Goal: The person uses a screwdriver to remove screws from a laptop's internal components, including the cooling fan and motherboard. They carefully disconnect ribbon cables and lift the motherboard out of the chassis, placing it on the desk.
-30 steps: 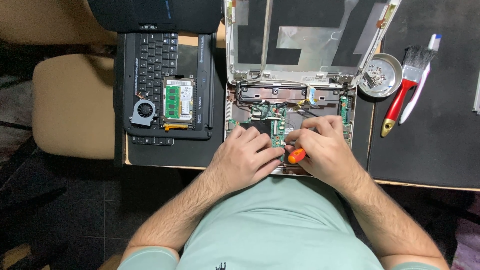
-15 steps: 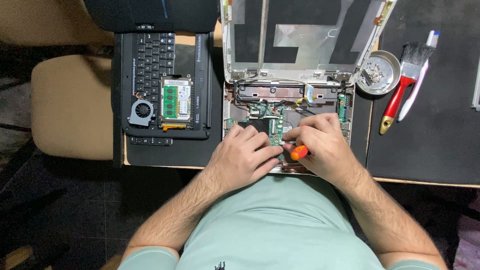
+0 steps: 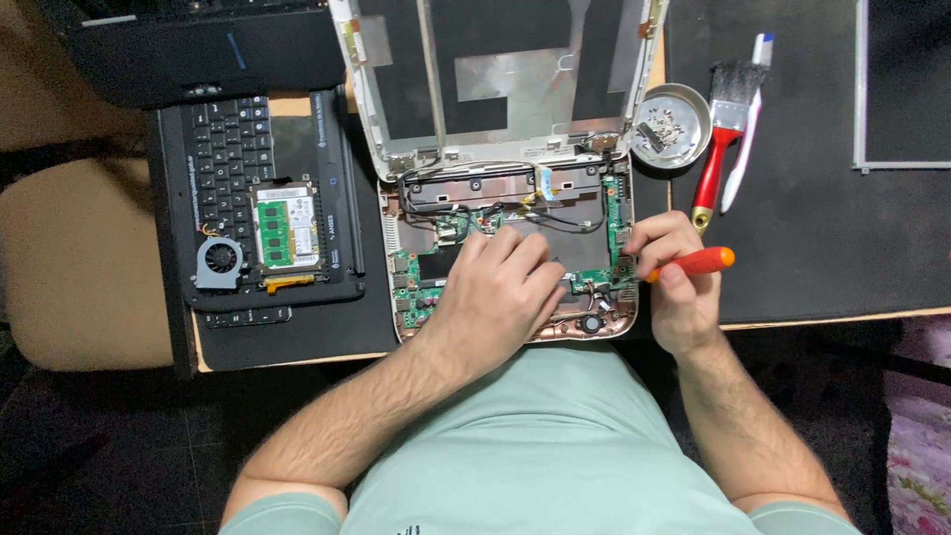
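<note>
My left hand (image 3: 498,297) lies flat on the green board (image 3: 421,287) inside the open laptop (image 3: 505,248); my right hand (image 3: 679,282) grips the orange screwdriver (image 3: 698,262) at its right edge; keyboard (image 3: 223,159) and fan (image 3: 219,260) are already out; the board still sits in.

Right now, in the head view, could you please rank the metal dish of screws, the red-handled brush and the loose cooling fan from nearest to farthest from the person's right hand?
From the right hand, which holds an orange-handled screwdriver:
1. Red-handled brush, just above it on the black mat.
2. Metal dish of screws, further up, beside the open lid.
3. Cooling fan, far across to the left, on the detached keyboard.
</note>
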